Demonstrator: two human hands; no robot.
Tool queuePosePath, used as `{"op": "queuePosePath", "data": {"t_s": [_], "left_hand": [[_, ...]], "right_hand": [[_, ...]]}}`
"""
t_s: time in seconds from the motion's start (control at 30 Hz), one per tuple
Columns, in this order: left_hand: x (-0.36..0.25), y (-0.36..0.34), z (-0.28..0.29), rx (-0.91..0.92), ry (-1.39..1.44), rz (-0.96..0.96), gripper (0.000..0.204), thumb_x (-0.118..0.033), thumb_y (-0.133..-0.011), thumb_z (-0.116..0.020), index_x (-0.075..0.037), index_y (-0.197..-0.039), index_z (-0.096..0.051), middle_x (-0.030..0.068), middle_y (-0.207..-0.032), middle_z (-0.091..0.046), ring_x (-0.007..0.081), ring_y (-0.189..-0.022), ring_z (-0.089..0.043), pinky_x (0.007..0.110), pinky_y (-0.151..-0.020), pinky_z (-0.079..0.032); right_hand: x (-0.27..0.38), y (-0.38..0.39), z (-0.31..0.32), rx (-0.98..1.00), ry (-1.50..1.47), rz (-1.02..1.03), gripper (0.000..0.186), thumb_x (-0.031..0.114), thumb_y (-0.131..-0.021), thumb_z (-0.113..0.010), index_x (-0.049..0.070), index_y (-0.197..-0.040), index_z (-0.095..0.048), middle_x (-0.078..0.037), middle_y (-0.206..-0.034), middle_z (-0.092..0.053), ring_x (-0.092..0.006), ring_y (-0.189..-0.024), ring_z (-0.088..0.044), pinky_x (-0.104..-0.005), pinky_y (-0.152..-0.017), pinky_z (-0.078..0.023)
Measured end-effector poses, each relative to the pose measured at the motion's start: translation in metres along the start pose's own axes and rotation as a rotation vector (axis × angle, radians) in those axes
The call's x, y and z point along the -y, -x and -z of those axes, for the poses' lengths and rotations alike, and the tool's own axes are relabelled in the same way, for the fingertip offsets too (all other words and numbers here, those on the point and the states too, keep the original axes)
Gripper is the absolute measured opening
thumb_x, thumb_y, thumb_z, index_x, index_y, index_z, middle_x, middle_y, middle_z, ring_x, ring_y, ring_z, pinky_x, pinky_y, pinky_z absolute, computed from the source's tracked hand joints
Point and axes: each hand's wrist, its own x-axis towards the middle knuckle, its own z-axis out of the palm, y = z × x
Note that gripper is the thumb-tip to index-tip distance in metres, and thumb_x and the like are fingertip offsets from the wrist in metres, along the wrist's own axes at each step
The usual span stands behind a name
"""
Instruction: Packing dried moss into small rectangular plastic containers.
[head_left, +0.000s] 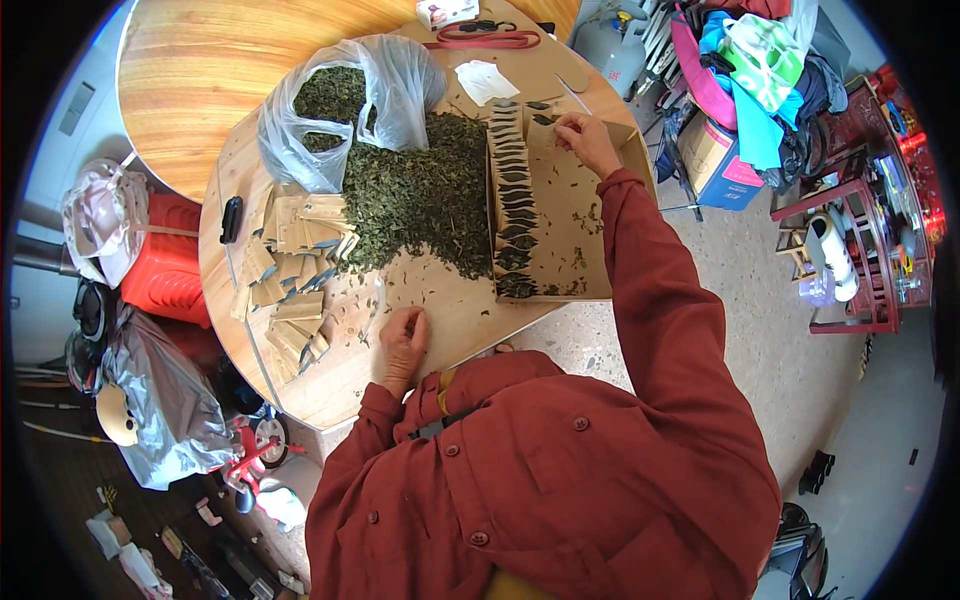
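My right hand (587,140) is over the far right part of a shallow cardboard box (560,200), its fingertips pinched together. Whatever they hold, if anything, is too small to make out. Just left of those fingers lies a small dark-mouthed packet (543,119). Along the box's left side stands a tight row of brown paper packets (515,190), their open tops showing dark leaves. Near the table's front edge my left hand (403,345) rests loosely curled, with nothing visible in it. Beyond it spreads a large pile of dried green leaves (415,200).
Several flat brown paper packets (300,225) lie in a loose heap at the left. A clear plastic bag (400,90) of leaves sits behind the pile. A black object (231,220), a white paper (486,82) and a red strap (490,40) lie on the wooden table (350,385).
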Motion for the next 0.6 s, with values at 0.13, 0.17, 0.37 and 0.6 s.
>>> {"op": "queuePosePath", "data": {"t_s": [0.13,0.17,0.37,0.6], "left_hand": [[-0.002,-0.001,-0.001,-0.011,-0.009,-0.005,0.006,-0.007,-0.086,-0.063,-0.003,-0.090,-0.064,0.0043,-0.069,-0.060,0.0107,-0.054,-0.052,0.025,-0.053,-0.044],[-0.002,-0.001,-0.001,-0.013,-0.011,-0.002,0.006,-0.007,-0.086,-0.063,-0.003,-0.090,-0.064,0.0043,-0.069,-0.060,0.0107,-0.054,-0.052,0.025,-0.053,-0.044],[-0.004,-0.001,-0.001,-0.021,-0.031,0.004,0.006,-0.006,-0.086,-0.063,-0.003,-0.091,-0.065,0.0042,-0.069,-0.060,0.0108,-0.054,-0.052,0.025,-0.053,-0.044],[-0.002,0.000,-0.002,-0.023,-0.045,0.017,0.006,-0.006,-0.085,-0.064,-0.004,-0.090,-0.065,0.0043,-0.068,-0.060,0.0109,-0.054,-0.052,0.025,-0.053,-0.044]], "right_hand": [[-0.004,-0.005,0.001,0.035,-0.053,0.021,0.011,0.009,-0.090,-0.061,-0.001,-0.090,-0.063,-0.002,-0.073,-0.062,-0.0085,-0.064,-0.058,-0.0225,-0.060,-0.048],[-0.005,-0.005,0.000,0.042,-0.067,0.030,0.011,0.009,-0.090,-0.060,-0.001,-0.090,-0.063,-0.001,-0.073,-0.062,-0.0082,-0.063,-0.057,-0.0221,-0.059,-0.048],[-0.009,-0.015,0.001,0.048,-0.099,0.033,0.011,0.008,-0.086,-0.060,-0.002,-0.089,-0.064,-0.005,-0.071,-0.065,-0.0118,-0.063,-0.062,-0.0249,-0.060,-0.051],[-0.011,-0.020,-0.002,0.043,-0.120,0.028,0.013,0.010,-0.087,-0.061,-0.002,-0.090,-0.065,-0.005,-0.072,-0.065,-0.0122,-0.064,-0.062,-0.0251,-0.061,-0.051]]}}
